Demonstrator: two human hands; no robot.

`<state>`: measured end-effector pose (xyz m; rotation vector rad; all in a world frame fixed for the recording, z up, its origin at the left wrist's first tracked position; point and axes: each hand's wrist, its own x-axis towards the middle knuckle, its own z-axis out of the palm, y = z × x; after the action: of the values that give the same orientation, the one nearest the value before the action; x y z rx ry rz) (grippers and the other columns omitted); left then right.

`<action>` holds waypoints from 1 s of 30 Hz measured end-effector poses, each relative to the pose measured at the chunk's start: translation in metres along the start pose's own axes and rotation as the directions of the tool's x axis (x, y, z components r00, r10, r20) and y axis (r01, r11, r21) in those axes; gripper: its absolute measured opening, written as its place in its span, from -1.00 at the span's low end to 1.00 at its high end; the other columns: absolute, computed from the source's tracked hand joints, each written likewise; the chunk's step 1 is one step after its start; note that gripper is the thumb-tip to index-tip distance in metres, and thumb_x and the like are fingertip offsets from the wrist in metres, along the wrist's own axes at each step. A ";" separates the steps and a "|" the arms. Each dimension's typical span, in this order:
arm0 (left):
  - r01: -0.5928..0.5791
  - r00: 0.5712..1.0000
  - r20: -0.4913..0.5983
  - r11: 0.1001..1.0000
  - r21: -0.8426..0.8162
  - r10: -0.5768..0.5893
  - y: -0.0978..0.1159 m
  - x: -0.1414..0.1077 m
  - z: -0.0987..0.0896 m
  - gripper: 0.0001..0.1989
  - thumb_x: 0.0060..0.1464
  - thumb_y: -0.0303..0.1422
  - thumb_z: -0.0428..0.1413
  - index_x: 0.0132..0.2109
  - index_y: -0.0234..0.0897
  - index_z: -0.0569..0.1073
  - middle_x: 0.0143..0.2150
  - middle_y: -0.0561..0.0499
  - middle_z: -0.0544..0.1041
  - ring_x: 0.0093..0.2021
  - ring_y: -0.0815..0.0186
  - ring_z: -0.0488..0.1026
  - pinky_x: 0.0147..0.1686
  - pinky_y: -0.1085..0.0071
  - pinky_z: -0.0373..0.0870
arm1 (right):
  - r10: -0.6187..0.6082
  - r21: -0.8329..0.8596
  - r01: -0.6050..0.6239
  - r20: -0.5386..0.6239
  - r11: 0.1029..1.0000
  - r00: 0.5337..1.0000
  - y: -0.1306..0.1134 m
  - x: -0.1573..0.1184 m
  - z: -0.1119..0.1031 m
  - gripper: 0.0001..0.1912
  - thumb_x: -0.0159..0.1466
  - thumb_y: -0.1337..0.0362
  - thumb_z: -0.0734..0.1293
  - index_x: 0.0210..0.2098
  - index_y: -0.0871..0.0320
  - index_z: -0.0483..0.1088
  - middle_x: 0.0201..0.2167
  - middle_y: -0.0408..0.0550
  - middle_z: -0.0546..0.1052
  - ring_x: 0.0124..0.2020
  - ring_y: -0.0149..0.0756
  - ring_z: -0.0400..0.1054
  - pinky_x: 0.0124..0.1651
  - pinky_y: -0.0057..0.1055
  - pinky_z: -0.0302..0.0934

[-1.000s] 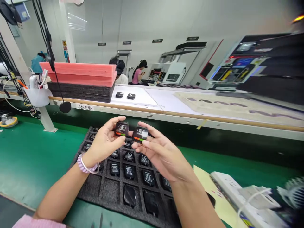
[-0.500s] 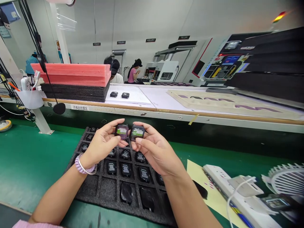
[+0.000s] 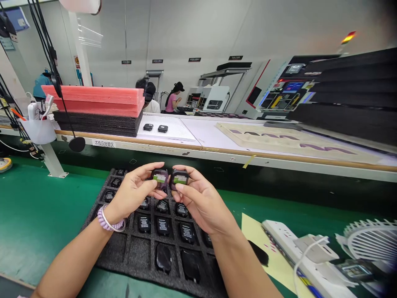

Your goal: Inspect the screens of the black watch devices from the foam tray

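Note:
Side by side above the foam tray, two small dark rounded-square cases are held up, each with a green and white patch on its face. My left hand (image 3: 141, 186) pinches the purplish case (image 3: 160, 177) between thumb and fingers. Between the thumb and fingers of my right hand (image 3: 201, 198) is the black case (image 3: 180, 178), its inner edge very close to the other one. Below them lies the black foam tray (image 3: 138, 252), its pockets holding several black cases (image 3: 163, 224) with white print. Part of the tray is hidden by my hands and forearms.
A shelf (image 3: 198, 148) runs across behind my hands, bearing pink foam sheets (image 3: 96, 99), two small black cases (image 3: 163, 128) and a beige tray (image 3: 263, 140). At right are a power strip (image 3: 288, 244), a white fan (image 3: 372, 236) and yellow paper (image 3: 251, 225). People sit beyond.
Both hands, with the two cases, sit slightly lower in view. The background has shifted a little as the camera moved. The cases are still held side by side.

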<state>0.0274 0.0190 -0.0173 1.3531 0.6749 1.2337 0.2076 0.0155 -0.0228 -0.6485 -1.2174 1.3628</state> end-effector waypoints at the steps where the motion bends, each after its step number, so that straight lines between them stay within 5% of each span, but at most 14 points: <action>1: 0.003 1.000 0.001 1.000 -0.008 -0.003 0.000 0.000 -0.001 -0.50 0.08 -0.39 0.20 0.19 -0.27 0.44 -0.09 -0.07 0.58 -0.37 0.30 0.62 -0.29 0.42 0.64 | 0.000 -0.003 0.000 -0.003 1.000 1.000 0.000 0.000 0.000 -0.56 0.12 0.25 0.54 -0.04 0.08 0.41 -0.37 -0.17 0.43 -0.47 -0.43 0.28 -0.41 -0.50 0.21; 16: 0.019 1.000 -0.005 1.000 0.017 -0.019 -0.002 0.002 -0.004 -0.46 0.04 -0.43 0.12 0.21 -0.28 0.43 -0.08 -0.07 0.58 -0.35 0.31 0.62 -0.25 0.39 0.62 | 0.017 -0.007 -0.017 -0.001 1.000 1.000 0.003 0.004 -0.001 -0.52 0.07 0.30 0.49 -0.02 0.08 0.39 -0.39 -0.18 0.44 -0.47 -0.36 0.28 -0.36 -0.39 0.23; 22: -0.051 0.995 -0.088 0.997 0.060 0.056 -0.001 0.009 -0.013 -0.37 0.01 -0.48 0.14 0.27 -0.28 0.34 -0.04 -0.07 0.53 -0.35 0.41 0.57 -0.30 0.51 0.53 | 0.040 0.024 -0.039 -0.019 0.999 0.999 0.001 0.007 -0.007 -0.41 0.07 0.30 0.52 0.08 0.05 0.37 -0.10 -0.02 0.55 -0.35 -0.31 0.42 -0.25 -0.34 0.33; 30: -0.080 0.990 -0.113 0.992 0.097 0.090 -0.001 0.014 -0.024 -0.27 -0.01 -0.48 0.19 0.33 -0.30 0.23 -0.21 0.01 0.49 -0.40 0.41 0.54 -0.38 0.52 0.48 | -0.021 -0.028 0.020 -0.050 0.999 0.999 -0.001 0.012 -0.018 -0.41 0.09 0.27 0.51 0.10 -0.01 0.37 -0.08 -0.03 0.55 -0.30 -0.22 0.47 -0.22 -0.25 0.39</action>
<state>0.0094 0.0407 -0.0182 1.4054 0.7709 1.3729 0.2217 0.0322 -0.0242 -0.6839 -1.2015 1.3076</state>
